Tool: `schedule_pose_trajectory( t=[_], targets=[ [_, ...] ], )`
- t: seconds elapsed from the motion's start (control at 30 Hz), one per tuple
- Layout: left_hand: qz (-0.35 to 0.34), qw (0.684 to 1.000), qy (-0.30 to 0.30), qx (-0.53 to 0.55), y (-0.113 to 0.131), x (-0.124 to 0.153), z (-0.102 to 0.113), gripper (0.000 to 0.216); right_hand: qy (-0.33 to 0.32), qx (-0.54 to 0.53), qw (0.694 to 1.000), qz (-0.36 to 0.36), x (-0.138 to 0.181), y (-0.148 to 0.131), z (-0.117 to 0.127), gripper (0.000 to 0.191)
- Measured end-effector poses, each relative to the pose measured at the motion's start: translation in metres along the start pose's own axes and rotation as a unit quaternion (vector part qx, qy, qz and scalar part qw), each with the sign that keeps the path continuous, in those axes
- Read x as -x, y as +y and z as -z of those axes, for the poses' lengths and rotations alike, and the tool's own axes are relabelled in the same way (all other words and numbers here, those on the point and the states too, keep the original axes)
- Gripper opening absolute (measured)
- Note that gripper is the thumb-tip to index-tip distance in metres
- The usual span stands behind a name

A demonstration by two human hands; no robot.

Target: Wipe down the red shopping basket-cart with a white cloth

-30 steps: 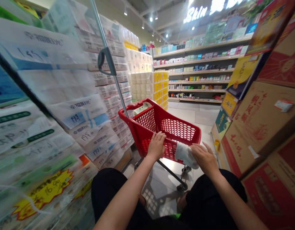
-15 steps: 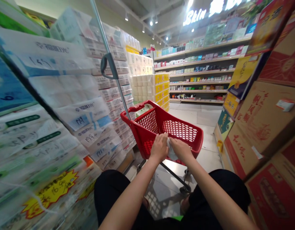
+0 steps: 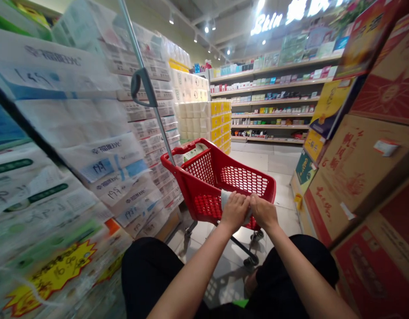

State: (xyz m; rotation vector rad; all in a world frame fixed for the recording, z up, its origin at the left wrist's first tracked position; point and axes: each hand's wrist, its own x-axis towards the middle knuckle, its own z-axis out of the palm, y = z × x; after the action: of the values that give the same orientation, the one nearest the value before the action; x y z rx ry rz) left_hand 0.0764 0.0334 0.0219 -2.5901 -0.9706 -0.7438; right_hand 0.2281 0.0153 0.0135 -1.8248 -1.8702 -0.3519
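Soft white cloth (image 3: 225, 199) over near rim of red plastic shopping cart (image 3: 185, 185). Left hand (image 3: 235, 210) grip closed on it; right hand (image 3: 264, 212) curled alongside, can't tell if grasping cloth. Imo: cloth flat, even pressure along rim.

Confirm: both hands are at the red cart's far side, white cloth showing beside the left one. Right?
Wrong side: in the head view, the left hand and right hand are at the near side of the red cart, white cloth beside the left.

Red shopping cart (image 3: 202, 188) on pale tile floor (image 3: 284, 186)
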Motion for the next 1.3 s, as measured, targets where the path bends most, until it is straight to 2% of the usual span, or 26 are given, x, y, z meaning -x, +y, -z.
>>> schedule_pose_trajectory(
  t=[0.1, 0.23, 0.5, 0.57, 0.63, 0.73, 0.83, 0.97, 1.17, 1.23, 1.3],
  targets=[
    [-0.018, 1.000, -0.015, -0.001, -0.007, -0.004, -0.004, 0.031, 0.005, 0.007, 1.000, 0.003, -0.001, 0.005, -0.001, 0.037],
    [-0.040, 0.998, -0.043, -0.008, -0.041, -0.002, 0.007, 0.028, 0.008, 0.027, 1.000, 0.007, -0.002, 0.010, -0.004, 0.043],
    [0.036, 0.997, -0.011, -0.069, -0.143, 0.027, 0.043, 0.034, 0.009, 0.042, 0.999, 0.010, -0.004, 0.021, -0.002, 0.049],
    [0.068, 0.993, 0.010, -0.094, -0.159, 0.034, 0.051, 0.035, 0.013, 0.045, 0.999, 0.013, -0.003, 0.022, -0.002, 0.049],
    [0.109, 0.987, 0.039, -0.114, -0.165, 0.038, 0.054, 0.036, 0.015, 0.048, 0.999, 0.013, -0.002, 0.022, -0.002, 0.051],
    [0.171, 0.975, 0.066, -0.128, -0.158, 0.039, 0.052, 0.037, 0.016, 0.046, 0.999, 0.010, -0.001, 0.018, -0.002, 0.054],
    [0.184, 0.973, 0.057, -0.125, -0.137, 0.035, 0.044, 0.034, 0.015, 0.046, 0.999, 0.001, -0.001, 0.013, -0.001, 0.056],
    [0.137, 0.986, 0.040, -0.091, -0.094, 0.027, 0.028, 0.032, 0.006, 0.048, 0.999, -0.008, -0.001, 0.008, 0.001, 0.055],
    [0.085, 0.995, 0.041, -0.017, -0.010, 0.007, -0.002, 0.031, 0.016, 0.042, 0.999, 0.006, 0.002, 0.006, 0.004, 0.050],
    [0.065, 0.997, 0.035, -0.005, 0.005, 0.003, -0.008, 0.032, 0.017, 0.041, 0.999, 0.008, 0.002, 0.008, 0.005, 0.050],
    [0.034, 0.999, 0.024, -0.003, 0.006, 0.002, -0.007, 0.035, 0.014, 0.041, 0.999, 0.012, 0.003, 0.010, 0.006, 0.050]
  ],
)
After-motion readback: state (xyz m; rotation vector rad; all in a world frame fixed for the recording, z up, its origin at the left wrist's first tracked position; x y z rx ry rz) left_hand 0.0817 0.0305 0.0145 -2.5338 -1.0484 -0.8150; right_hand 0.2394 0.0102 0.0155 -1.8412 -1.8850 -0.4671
